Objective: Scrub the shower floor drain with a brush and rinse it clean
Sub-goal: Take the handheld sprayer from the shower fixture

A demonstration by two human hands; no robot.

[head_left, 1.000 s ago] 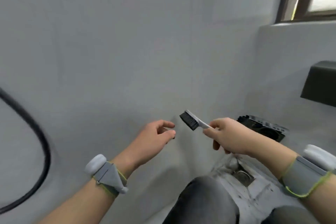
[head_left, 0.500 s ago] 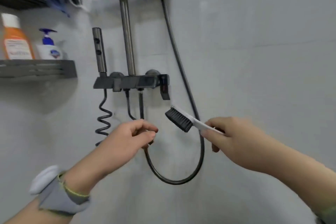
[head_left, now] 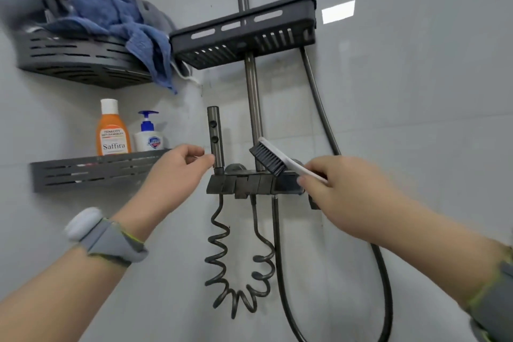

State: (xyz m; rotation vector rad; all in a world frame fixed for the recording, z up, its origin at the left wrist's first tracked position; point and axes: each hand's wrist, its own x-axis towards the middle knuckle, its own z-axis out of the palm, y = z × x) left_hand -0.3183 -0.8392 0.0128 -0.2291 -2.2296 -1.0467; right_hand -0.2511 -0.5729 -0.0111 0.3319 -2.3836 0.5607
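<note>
My right hand (head_left: 344, 191) grips the white handle of a small brush (head_left: 270, 158) with dark bristles, held up in front of the grey shower mixer bar (head_left: 249, 184). A slim grey hand sprayer (head_left: 216, 139) stands upright in its holder at the bar's left end, with a coiled hose (head_left: 222, 253) hanging below. My left hand (head_left: 177, 172) is raised just left of the sprayer, fingers loosely curled, fingertips at or almost at the sprayer's lower part; it holds nothing. The floor drain is out of view.
A slotted grey tray (head_left: 244, 33) sits on the shower riser above the mixer. On the left wall, an upper corner shelf (head_left: 77, 61) holds a blue towel (head_left: 111, 16); a lower shelf (head_left: 91, 172) carries an orange bottle (head_left: 112, 130) and a white pump bottle (head_left: 148, 133). A smooth shower hose (head_left: 385, 272) loops down at right.
The view has swung from the floor corner and drain up to the shower fittings. My left hand has come up beside the hand sprayer. The brush stays in my right hand.
</note>
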